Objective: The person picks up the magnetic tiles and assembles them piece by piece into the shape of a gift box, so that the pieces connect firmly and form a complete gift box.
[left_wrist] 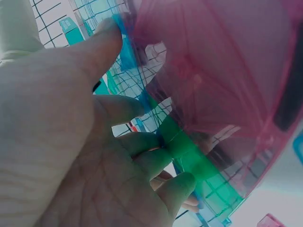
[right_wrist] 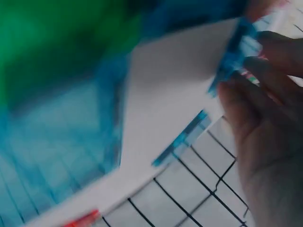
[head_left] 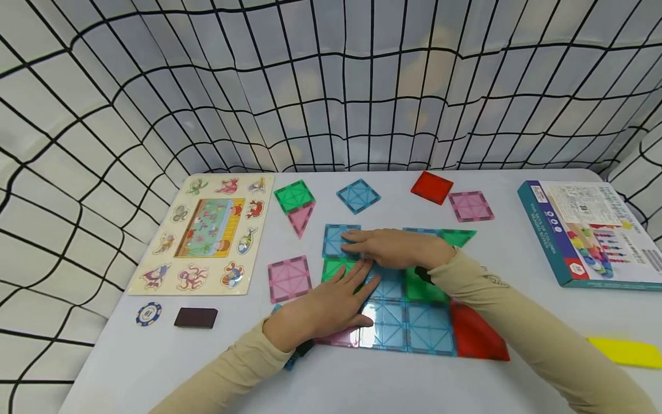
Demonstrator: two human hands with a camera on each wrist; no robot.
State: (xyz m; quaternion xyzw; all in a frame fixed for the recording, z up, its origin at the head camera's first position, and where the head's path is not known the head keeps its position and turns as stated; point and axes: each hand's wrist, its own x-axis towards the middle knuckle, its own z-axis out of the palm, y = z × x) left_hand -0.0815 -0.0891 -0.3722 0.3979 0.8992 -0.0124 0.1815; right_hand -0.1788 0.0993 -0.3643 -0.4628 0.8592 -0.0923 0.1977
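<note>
Several translucent magnetic tiles lie edge to edge in a flat patch. It includes blue squares (head_left: 429, 329), a green tile (head_left: 421, 287) and a red piece (head_left: 476, 333) at its right edge. My left hand (head_left: 326, 307) rests on its left side with fingers spread, partly covering a green tile (head_left: 331, 268) and a pink tile (head_left: 340, 338). Reaching across from the right, my right hand (head_left: 398, 247) touches a blue square tile (head_left: 333, 242) at the patch's upper left with extended fingers. Its thumb is hidden in the head view.
Loose tiles lie behind the patch: blue (head_left: 358, 196), red (head_left: 432, 187) and pink (head_left: 472, 206). Another pink tile (head_left: 288, 279) sits left. A sea-animal puzzle board (head_left: 207, 276), a chip (head_left: 149, 314) and a dark block (head_left: 196, 318) lie left; a box (head_left: 595, 230) and yellow piece (head_left: 626, 352) right. Black netting surrounds the table.
</note>
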